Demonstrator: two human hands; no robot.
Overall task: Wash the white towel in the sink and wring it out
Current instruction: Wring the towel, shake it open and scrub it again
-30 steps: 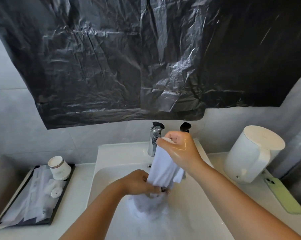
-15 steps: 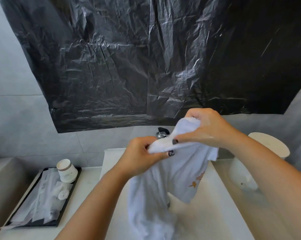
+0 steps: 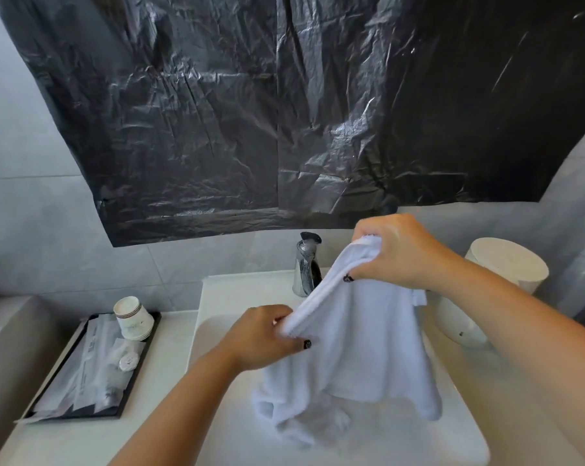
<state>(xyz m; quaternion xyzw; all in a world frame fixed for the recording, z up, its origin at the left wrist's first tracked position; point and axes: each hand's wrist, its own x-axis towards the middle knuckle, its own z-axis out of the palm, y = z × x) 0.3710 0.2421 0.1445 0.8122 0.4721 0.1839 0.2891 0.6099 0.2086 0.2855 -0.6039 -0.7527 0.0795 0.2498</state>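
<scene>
The white towel (image 3: pixel 358 344) hangs spread over the white sink (image 3: pixel 217 297), its lower folds resting in the basin. My right hand (image 3: pixel 395 250) pinches the towel's top edge high on the right, near the chrome tap (image 3: pixel 305 264). My left hand (image 3: pixel 267 334) grips the same edge lower and to the left, above the basin. The edge runs taut and slanted between the two hands. No running water shows at the tap.
A black tray (image 3: pixel 82 375) with a paper cup (image 3: pixel 133 317) and wrapped toiletries sits on the counter to the left. A white kettle (image 3: pixel 486 287) stands to the right. Black plastic sheeting (image 3: pixel 284 112) covers the wall above the sink.
The towel was lifted out of the basin and opened out. Since half a second ago my hands have moved apart along its edge, the left one going lower.
</scene>
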